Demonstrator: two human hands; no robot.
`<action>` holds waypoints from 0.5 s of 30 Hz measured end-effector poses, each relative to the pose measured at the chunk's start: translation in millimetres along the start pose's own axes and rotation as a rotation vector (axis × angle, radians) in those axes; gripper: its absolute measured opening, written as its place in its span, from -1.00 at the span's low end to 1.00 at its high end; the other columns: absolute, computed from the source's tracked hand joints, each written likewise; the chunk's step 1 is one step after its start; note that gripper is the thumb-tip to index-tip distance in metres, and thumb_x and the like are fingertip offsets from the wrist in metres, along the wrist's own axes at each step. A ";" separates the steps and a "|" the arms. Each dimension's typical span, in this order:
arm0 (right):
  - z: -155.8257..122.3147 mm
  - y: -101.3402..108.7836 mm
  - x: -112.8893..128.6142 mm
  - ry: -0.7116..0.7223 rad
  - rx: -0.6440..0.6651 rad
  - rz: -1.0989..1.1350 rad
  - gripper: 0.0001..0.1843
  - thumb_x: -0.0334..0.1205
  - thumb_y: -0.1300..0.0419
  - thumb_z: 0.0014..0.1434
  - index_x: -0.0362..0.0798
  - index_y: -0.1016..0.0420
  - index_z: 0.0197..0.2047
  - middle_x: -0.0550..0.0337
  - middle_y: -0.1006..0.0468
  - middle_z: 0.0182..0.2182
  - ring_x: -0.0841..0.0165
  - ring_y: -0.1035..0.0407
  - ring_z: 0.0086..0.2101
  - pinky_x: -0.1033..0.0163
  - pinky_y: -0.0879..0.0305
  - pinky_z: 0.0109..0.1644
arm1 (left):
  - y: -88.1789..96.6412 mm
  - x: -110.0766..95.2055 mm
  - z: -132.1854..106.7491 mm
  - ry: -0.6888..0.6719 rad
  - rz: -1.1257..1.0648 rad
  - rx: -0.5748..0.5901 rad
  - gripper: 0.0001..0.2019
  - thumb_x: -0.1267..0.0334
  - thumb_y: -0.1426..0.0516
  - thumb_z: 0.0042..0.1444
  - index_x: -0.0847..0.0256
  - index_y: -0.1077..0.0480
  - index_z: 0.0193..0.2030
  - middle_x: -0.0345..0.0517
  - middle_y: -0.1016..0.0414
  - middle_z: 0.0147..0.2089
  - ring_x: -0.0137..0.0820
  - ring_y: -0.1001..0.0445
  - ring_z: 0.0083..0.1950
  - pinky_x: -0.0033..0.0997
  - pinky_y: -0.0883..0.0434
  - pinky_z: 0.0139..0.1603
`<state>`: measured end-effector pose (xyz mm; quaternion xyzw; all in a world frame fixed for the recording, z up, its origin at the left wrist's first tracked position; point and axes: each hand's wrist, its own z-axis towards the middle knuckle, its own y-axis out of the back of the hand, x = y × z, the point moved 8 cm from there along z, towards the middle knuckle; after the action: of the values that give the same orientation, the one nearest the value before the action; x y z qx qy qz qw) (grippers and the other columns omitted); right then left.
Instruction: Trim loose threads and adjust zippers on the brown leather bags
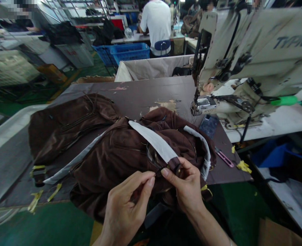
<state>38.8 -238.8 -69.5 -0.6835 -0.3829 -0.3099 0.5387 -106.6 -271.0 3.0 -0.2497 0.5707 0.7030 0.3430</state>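
A dark brown bag with zips and pale grey strips lies in front of me on the table. My left hand is closed in a pinch, thumb against forefinger, at the bag's front edge; what sits between the fingertips is too small to name. My right hand grips the brown end of a grey strap, close beside an open metal zip. The fingertips of both hands nearly meet. A second brown bag lies to the left.
A sewing machine stands at the right. On the table are a pink-handled cutter, a phone and yellow scraps. Beyond are a cloth-lined bin, blue crates and a seated person in white.
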 end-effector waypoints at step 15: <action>-0.4 -2.4 0.5 0.001 0.009 0.031 -0.76 -0.32 -0.46 -0.11 -0.03 -0.58 -0.31 0.28 -0.50 -0.47 0.45 -0.32 -0.48 0.34 -0.30 -0.39 | 2.3 -1.2 -0.5 0.018 -0.008 0.011 -0.82 0.33 -0.16 0.16 0.14 -0.48 -0.09 -0.29 -0.47 -0.36 -0.59 -0.44 -0.40 -0.67 -0.36 -0.40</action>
<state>37.0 -238.8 -67.8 -0.6867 -0.3735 -0.3001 0.5467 -107.6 -272.0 5.2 -0.2565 0.5767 0.6961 0.3421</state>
